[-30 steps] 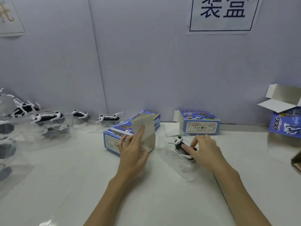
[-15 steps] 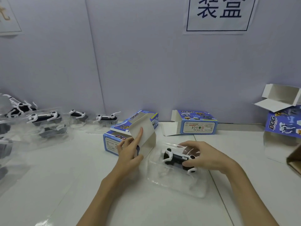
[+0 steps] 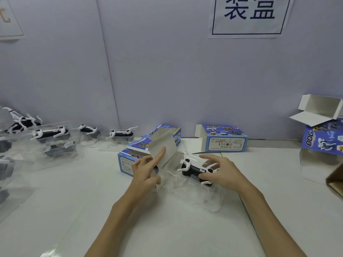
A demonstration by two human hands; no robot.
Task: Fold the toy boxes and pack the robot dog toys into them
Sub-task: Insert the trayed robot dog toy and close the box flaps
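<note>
Black-and-white robot dog toy in its clear plastic tray [image 3: 196,171], at table centre, is pinched by the right hand [image 3: 220,173]; at its 9 o'clock, the left hand [image 3: 146,169] grips the blue cardboard toy box [image 3: 148,147], forefinger pressing its flap open. Keep that flap back and slide the tray in level.

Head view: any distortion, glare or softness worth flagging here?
Head view: wide-angle bending tilts the wall seams and sign; the clear plastic trays at left smear into pale haze; the toy dog under the right hand stays legible; lighting even, shadows soft.
</note>
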